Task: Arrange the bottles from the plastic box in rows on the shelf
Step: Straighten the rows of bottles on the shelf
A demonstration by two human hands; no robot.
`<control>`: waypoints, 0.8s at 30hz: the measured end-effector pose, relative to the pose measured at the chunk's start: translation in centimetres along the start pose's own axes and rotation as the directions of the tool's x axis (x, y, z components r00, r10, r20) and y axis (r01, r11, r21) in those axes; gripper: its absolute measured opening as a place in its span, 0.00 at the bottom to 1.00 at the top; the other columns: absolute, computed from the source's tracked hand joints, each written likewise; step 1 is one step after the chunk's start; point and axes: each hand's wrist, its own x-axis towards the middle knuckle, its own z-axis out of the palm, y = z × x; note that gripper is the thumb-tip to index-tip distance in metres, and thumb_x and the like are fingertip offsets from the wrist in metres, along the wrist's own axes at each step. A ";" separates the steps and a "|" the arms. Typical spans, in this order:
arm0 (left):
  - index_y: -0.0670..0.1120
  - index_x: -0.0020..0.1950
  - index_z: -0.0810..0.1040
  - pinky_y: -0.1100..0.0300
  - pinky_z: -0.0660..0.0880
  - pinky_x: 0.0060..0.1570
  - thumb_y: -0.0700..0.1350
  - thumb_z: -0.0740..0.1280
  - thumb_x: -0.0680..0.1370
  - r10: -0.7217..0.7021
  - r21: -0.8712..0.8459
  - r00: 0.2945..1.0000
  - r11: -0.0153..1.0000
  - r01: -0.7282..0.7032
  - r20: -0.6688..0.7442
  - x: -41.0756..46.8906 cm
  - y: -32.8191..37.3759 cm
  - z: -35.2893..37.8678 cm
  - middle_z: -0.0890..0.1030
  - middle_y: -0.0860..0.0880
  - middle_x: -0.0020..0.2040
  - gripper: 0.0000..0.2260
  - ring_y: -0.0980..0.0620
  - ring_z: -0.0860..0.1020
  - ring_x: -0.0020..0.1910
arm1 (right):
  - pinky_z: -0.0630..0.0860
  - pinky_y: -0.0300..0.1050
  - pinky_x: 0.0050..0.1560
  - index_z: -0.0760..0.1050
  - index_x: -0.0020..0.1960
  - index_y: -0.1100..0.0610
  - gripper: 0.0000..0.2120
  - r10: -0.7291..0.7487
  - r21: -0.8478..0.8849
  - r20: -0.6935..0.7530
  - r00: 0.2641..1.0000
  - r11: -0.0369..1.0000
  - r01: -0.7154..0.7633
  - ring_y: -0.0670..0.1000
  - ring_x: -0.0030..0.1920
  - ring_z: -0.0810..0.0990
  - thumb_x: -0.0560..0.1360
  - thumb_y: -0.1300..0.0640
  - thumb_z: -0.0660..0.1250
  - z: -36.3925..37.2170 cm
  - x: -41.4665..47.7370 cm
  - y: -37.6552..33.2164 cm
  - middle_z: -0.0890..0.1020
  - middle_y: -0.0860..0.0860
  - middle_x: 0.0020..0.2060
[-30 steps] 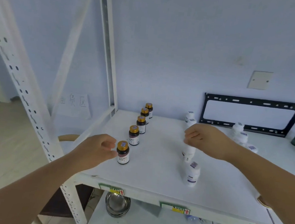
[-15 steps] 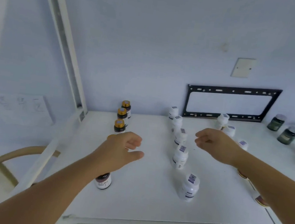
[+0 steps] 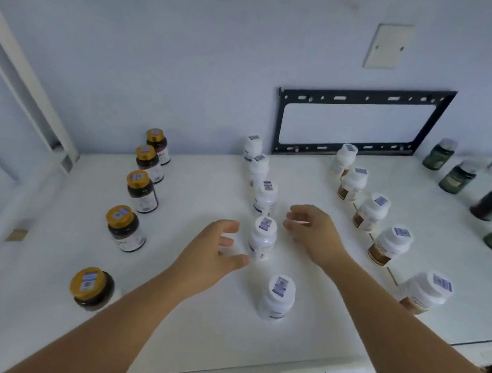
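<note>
Flanking a white plastic bottle [image 3: 262, 243] on the white shelf [image 3: 201, 187], both hands hover with nothing in them. The left hand [image 3: 215, 256] has loosely curled fingers and its thumb stretched toward the bottle's base; whether it touches cannot be told. The right hand [image 3: 313, 234], also loosely curled, sits just beside the bottle's other side.

That bottle stands upright in the middle row of white bottles [image 3: 277, 297], all round, smooth and matte, each with a small barcode sticker on its cap. The print on the stickers and body labels is too blurred to read.

Left of it runs a row of amber bottles [image 3: 141, 191], glossy with gold caps and pale labels. To the right is a row of white bottles with brown labels [image 3: 372, 213], and past that are dark green bottles [image 3: 457, 178].

A black metal bracket [image 3: 365, 97] with slotted holes hangs on the pale wall, below a blank wall plate [image 3: 388, 46].
</note>
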 end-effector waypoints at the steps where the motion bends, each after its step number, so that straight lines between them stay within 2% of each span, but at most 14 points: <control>1: 0.59 0.69 0.70 0.72 0.72 0.48 0.53 0.77 0.72 -0.009 0.004 1.000 1.000 0.009 0.008 0.4 0.0 0.4 0.74 0.67 0.61 0.29 0.68 0.76 0.54 | 0.80 0.50 0.52 0.77 0.61 0.53 0.16 -0.011 0.000 0.017 1.000 1.000 0.011 0.51 0.49 0.83 0.75 0.56 0.73 0.4 0.7 0.2 0.82 0.48 0.55; 4: 0.63 0.65 0.73 0.65 0.74 0.53 0.56 0.78 0.68 -0.042 -0.020 0.999 0.999 0.042 0.005 1.5 0.2 2.0 0.79 0.66 0.57 0.28 0.66 0.77 0.54 | 0.78 0.43 0.48 0.76 0.62 0.50 0.18 -0.060 -0.041 0.076 0.995 0.997 0.063 0.47 0.45 0.81 0.74 0.51 0.73 1.4 2.6 0.8 0.81 0.42 0.56; 7: 0.65 0.61 0.75 0.64 0.72 0.50 0.59 0.77 0.64 -0.081 0.032 0.994 0.996 0.083 -0.072 2.2 0.0 3.8 0.82 0.62 0.51 0.27 0.65 0.77 0.50 | 0.79 0.48 0.52 0.76 0.61 0.47 0.17 -0.090 -0.096 0.100 0.991 0.990 0.100 0.47 0.42 0.81 0.73 0.49 0.72 2.1 4.0 1.5 0.81 0.40 0.55; 10: 0.68 0.59 0.74 0.65 0.69 0.45 0.64 0.75 0.62 -0.098 0.164 0.982 0.979 0.124 -0.161 2.2 -0.6 5.1 0.80 0.62 0.48 0.26 0.68 0.75 0.49 | 0.77 0.44 0.50 0.76 0.59 0.43 0.15 -0.114 -0.174 0.076 0.991 0.977 0.126 0.42 0.41 0.80 0.73 0.45 0.69 2.6 4.4 2.2 0.81 0.36 0.53; 14: 0.80 0.51 0.68 0.68 0.66 0.41 0.67 0.73 0.60 -0.104 0.230 0.976 0.962 0.147 -0.190 2.4 -0.5 5.2 0.77 0.63 0.45 0.23 0.73 0.73 0.50 | 0.72 0.38 0.47 0.75 0.56 0.38 0.13 -0.140 -0.247 0.061 0.988 0.957 0.151 0.34 0.42 0.78 0.72 0.41 0.66 3.0 4.3 2.2 0.80 0.30 0.52; 20: 0.83 0.50 0.66 0.70 0.64 0.41 0.68 0.72 0.60 -0.083 0.244 0.976 0.961 0.132 -0.200 2.3 -0.4 5.2 0.76 0.63 0.44 0.23 0.75 0.71 0.50 | 0.71 0.36 0.44 0.76 0.55 0.38 0.11 -0.146 -0.234 0.037 0.989 0.960 0.151 0.33 0.40 0.76 0.73 0.42 0.67 3.1 4.0 2.0 0.80 0.30 0.51; 24: 0.81 0.52 0.68 0.68 0.66 0.42 0.67 0.73 0.60 -0.064 0.211 0.984 0.972 0.100 -0.169 2.2 0.0 5.1 0.77 0.61 0.45 0.24 0.71 0.72 0.50 | 0.72 0.38 0.46 0.76 0.57 0.39 0.12 -0.137 -0.219 0.044 0.990 0.965 0.143 0.36 0.43 0.77 0.74 0.43 0.68 3.0 3.9 2.0 0.80 0.32 0.52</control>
